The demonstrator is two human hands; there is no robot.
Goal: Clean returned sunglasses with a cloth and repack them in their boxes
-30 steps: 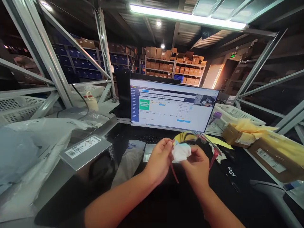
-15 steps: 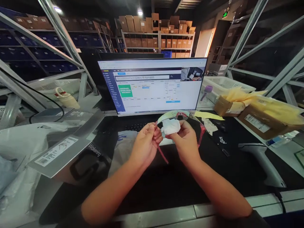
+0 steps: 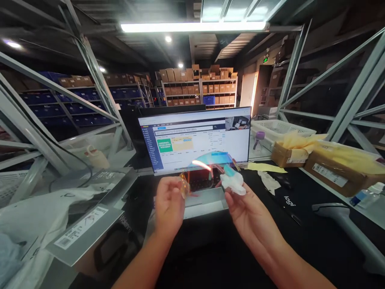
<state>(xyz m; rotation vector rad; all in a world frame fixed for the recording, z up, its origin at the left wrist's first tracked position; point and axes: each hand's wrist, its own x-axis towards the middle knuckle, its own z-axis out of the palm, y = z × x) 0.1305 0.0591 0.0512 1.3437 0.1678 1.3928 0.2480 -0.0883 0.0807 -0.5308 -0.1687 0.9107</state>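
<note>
My left hand (image 3: 169,206) grips one side of a pair of glasses (image 3: 201,164) with a thin reddish frame and a reflective lens that glints orange. A crumpled white tissue (image 3: 233,184) is pinched in my right hand (image 3: 248,204), against or close to the glasses' other, teal-looking side. The glasses are raised in front of the lower part of the monitor (image 3: 192,136). Behind and below them, a grey box-like thing (image 3: 204,204) and part of the keyboard show. Motion blur hides the finer details of the frame.
On the left lies a grey product box (image 3: 87,228) beside white plastic bags (image 3: 33,212). To the right are a handheld scanner (image 3: 343,224), a used tissue (image 3: 269,182), a yellow strip (image 3: 267,167), cardboard boxes (image 3: 331,176) and a small bottle (image 3: 368,194).
The view has tilted upward. My hands have moved apart, the left one leftward, and the glasses have turned so a lens faces up. The tissue stays in my right hand.
</note>
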